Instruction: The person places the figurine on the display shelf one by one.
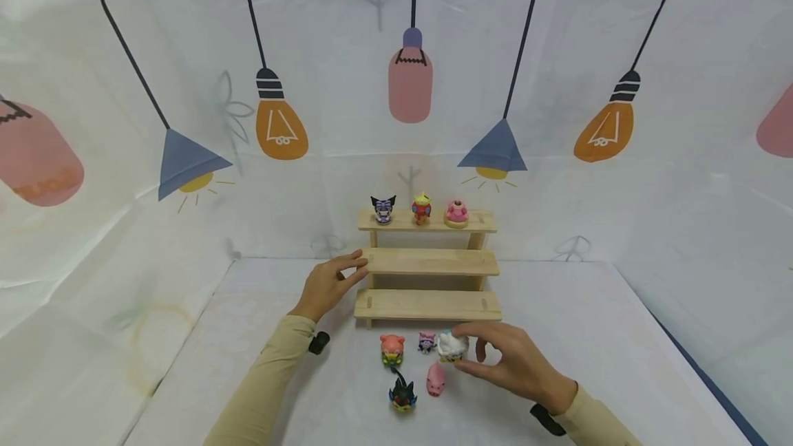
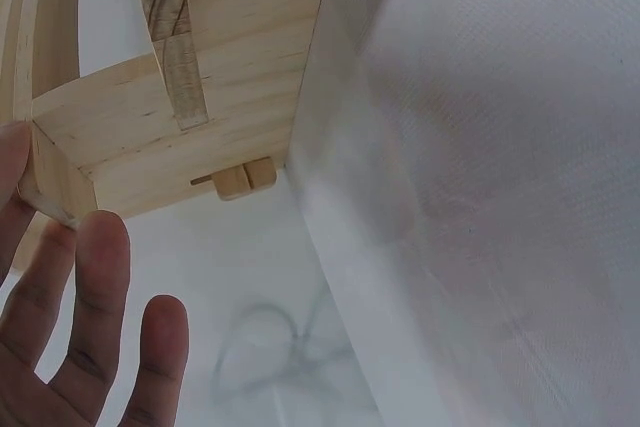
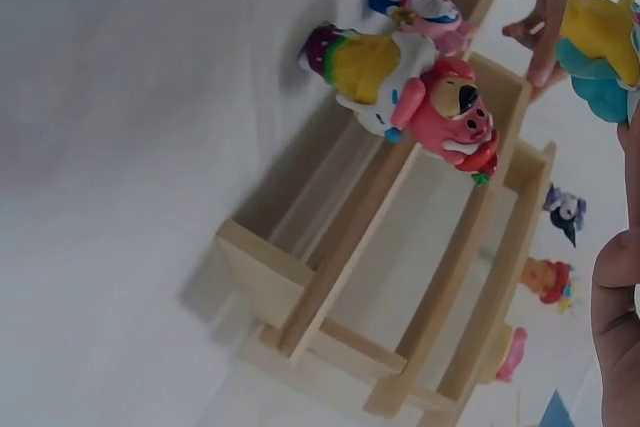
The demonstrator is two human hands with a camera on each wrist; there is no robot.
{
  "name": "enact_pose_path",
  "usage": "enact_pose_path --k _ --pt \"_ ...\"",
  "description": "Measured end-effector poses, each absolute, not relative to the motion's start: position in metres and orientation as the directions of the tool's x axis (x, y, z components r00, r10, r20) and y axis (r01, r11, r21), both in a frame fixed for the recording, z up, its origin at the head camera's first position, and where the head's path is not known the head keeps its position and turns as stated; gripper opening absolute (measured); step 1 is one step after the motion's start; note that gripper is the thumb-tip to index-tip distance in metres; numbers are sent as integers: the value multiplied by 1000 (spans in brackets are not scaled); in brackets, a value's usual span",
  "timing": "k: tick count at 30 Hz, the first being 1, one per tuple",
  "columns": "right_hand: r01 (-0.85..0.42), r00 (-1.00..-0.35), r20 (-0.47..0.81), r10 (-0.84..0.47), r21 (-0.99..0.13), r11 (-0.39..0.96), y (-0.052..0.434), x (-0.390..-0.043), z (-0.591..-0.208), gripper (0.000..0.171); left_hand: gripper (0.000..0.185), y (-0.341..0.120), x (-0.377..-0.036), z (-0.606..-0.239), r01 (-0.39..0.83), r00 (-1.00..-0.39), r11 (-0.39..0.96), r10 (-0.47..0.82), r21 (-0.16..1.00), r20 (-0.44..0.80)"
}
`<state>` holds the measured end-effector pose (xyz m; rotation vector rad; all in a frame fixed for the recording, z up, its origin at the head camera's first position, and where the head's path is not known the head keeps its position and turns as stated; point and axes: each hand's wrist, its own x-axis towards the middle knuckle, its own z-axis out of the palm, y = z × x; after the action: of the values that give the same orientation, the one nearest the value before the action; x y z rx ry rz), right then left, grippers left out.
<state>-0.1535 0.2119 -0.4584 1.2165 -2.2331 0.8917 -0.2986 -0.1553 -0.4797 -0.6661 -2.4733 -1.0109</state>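
My left hand (image 1: 328,284) grips the left end of the middle tier of a three-tier wooden shelf (image 1: 427,305), thumb and fingers at its edge. In the left wrist view the fingertips (image 2: 103,242) are right at the board's end. My right hand (image 1: 508,360) pinches a white figurine (image 1: 450,347) with teal and yellow parts, in front of the bottom tier. Near it are a small purple-pink figurine (image 1: 427,342) and a pink pig (image 1: 436,380). A coral figurine (image 1: 392,349) and a black one (image 1: 403,394) are further left.
On the top tier stand a purple-black figurine (image 1: 383,210), a red one with a yellow top (image 1: 421,208) and a pink one (image 1: 456,213). In the right wrist view a pink bear-faced figurine (image 3: 455,112) overlaps the shelf. A white printed backdrop (image 1: 347,205) hangs behind the white table (image 1: 588,336).
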Motion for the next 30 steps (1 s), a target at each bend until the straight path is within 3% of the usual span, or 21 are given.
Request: enact_pose_path --k 8,22,30 --pt "-812 -580 600 -551 -368 453 207 -165 -452 59 29 -156 -298 -479 555 -816 624 279 550 507" --pt "-823 -559 628 -541 -342 454 194 -199 -435 49 30 -155 -297 -479 546 -822 628 275 555 498" --pt "-740 -666 555 -499 -404 538 182 -215 -423 46 30 -154 -296 -477 552 -819 615 273 563 505"
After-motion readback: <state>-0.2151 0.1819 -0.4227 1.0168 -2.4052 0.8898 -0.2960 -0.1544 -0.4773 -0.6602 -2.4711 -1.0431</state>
